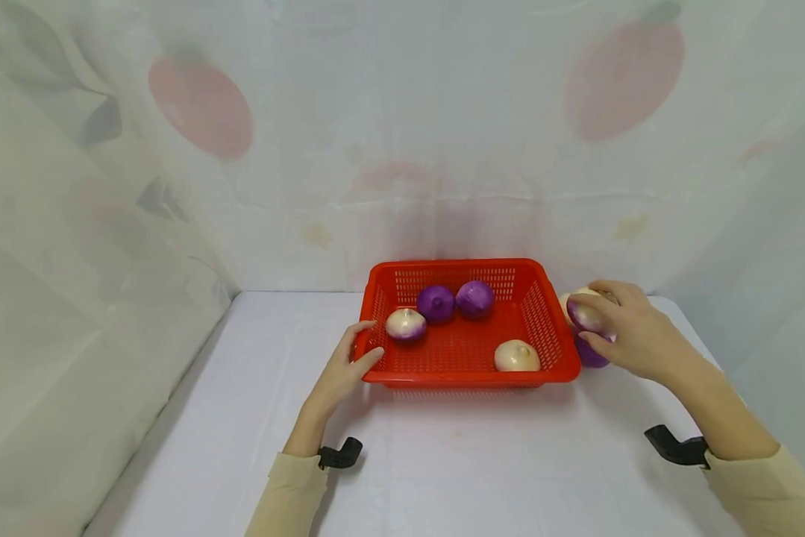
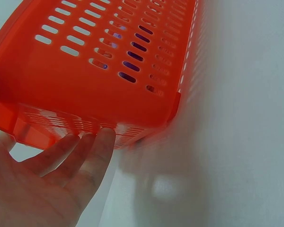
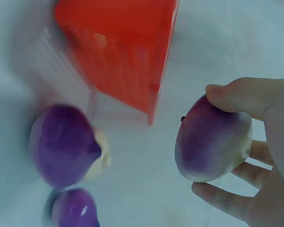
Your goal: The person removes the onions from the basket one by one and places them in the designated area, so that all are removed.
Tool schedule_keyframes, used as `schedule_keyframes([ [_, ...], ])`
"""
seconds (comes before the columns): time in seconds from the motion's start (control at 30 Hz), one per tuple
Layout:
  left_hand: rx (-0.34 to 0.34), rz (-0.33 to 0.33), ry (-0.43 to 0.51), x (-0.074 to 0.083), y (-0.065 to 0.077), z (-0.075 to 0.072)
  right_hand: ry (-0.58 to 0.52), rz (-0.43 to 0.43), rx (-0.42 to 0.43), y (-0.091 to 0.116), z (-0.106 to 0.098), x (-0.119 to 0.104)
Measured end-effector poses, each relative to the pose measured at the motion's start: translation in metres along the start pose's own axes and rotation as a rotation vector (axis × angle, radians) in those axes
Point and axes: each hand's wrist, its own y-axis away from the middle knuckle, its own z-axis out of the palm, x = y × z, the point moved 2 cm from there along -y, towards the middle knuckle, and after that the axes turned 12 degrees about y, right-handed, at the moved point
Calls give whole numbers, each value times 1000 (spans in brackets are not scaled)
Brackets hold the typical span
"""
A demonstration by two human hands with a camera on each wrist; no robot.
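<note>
My left hand [image 1: 342, 369] grips the left side of a red plastic basket [image 1: 469, 378], thumb at the rim and fingers against the slotted outer wall [image 2: 52, 85]. Off the basket's right side, my right hand [image 1: 644, 335] holds a white-and-purple turnip [image 3: 213, 142] between thumb and fingers, above the table. Beneath it lie a purple bulb-shaped vegetable [image 1: 591, 354] and a partly hidden whitish one [image 3: 102, 156]; the right wrist view shows another purple one [image 3: 75, 208]. Inside the basket are a white-and-purple turnip [image 1: 406, 325], two purple bulbs [image 1: 474, 299] and a cream-coloured bulb [image 1: 517, 356].
A white-covered table [image 1: 456, 462] carries the basket near its back edge. Behind it hangs a pale curtain [image 1: 402, 112] with faded fruit prints, and similar sheeting encloses both sides. Each wrist wears a black camera mount [image 1: 342, 453].
</note>
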Motion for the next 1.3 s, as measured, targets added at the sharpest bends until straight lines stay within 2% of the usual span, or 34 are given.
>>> schedule_keyframes([
  [0.33, 3, 7, 4, 0, 0, -1, 28, -24, 93, 17, 6, 32],
  [0.77, 8, 19, -16, -4, -1, -1, 66, 7, 96, 41, 32, 62],
  [1.0, 1, 15, -9, -4, -1, 0, 113, 93, -12, 52, 48, 74],
  [1.3, 16, 5, -9, -2, 1, 0, 106, 172, -164, 59, 70, 85],
])
